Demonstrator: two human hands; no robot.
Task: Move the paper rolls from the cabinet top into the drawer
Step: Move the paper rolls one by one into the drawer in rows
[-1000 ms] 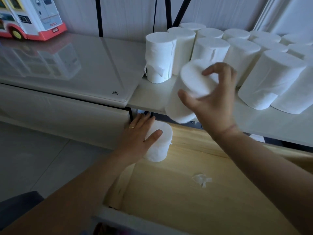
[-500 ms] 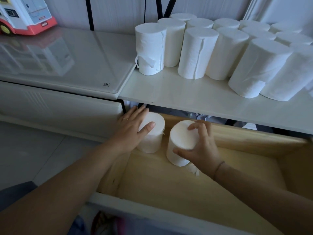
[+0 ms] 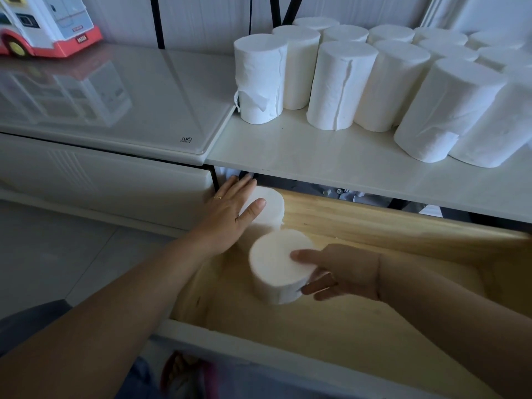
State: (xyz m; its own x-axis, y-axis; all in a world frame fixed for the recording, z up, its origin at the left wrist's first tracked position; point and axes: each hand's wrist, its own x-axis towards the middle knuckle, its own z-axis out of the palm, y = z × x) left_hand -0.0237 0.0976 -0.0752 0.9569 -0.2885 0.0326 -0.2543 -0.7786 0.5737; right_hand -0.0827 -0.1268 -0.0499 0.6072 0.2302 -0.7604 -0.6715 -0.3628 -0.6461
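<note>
Roll two now down in drawer, shifted nearer than half a second ago, just in front of first roll. Right hand loosely cupped on its side, thumb on top; left hand flat, open against first roll. Many rolls left on cabinet top.

toy bus cropped at left edge

Dim overall; wide-angle bowing at edges.
</note>
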